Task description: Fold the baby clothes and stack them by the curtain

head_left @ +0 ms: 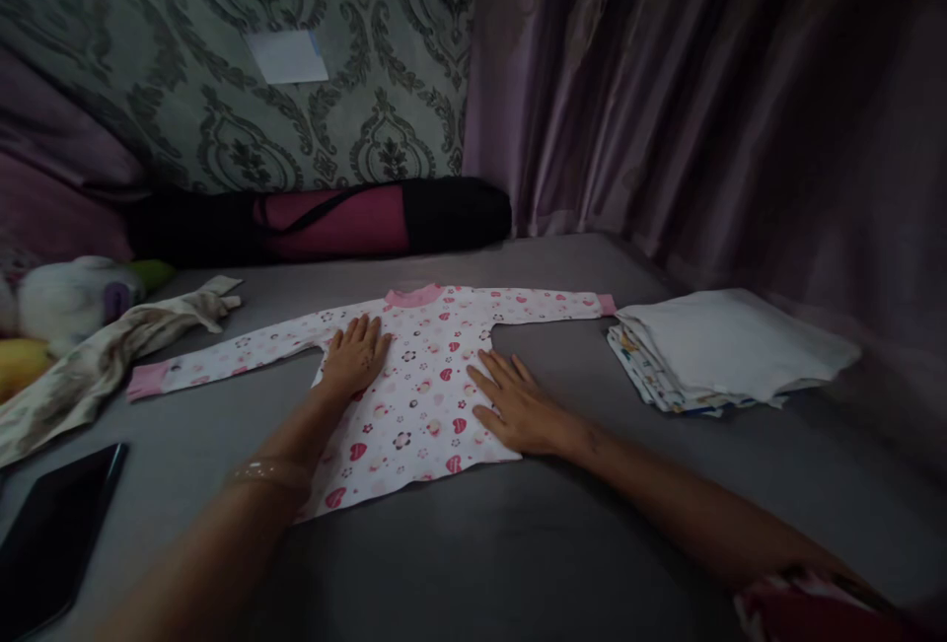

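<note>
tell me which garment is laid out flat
The heart-print long-sleeved top under the left hand and right hand; the white stack is folded, the beige cloth bunched.

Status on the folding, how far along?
Done: a folded stack sits at the right. In hand: the pink-patterned shirt lies spread flat, sleeves out, with the left hand and right hand pressed open on its body. Left: that shirt shows no fold yet, and a crumpled cloth lies loose at the left.
</note>
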`<state>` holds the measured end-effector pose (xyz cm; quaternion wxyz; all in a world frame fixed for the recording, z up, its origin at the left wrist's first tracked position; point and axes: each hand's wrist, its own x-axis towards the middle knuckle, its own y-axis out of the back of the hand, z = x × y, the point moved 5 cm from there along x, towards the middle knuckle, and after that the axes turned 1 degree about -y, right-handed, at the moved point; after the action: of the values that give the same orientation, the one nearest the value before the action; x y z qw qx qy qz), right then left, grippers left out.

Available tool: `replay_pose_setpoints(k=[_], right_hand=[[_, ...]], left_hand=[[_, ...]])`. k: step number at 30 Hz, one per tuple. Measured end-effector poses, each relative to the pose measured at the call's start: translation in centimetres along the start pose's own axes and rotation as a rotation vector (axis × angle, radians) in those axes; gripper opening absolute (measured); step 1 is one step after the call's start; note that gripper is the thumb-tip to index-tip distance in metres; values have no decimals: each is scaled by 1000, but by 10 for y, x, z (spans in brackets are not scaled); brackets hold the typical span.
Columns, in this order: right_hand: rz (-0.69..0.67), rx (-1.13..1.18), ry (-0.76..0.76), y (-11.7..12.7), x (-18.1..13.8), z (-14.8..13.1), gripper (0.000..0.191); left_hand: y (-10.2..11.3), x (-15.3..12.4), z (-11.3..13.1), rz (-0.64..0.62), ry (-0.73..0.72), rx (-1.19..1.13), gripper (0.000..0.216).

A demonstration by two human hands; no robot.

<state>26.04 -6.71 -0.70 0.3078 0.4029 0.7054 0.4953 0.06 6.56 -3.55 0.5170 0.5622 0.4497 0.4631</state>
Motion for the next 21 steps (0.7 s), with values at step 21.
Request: replay_pose_setpoints(k=[21], right_hand=[[368, 57, -884, 91, 23, 177, 35]], left_hand=[[3, -2, 0, -10, 5, -41, 62]])
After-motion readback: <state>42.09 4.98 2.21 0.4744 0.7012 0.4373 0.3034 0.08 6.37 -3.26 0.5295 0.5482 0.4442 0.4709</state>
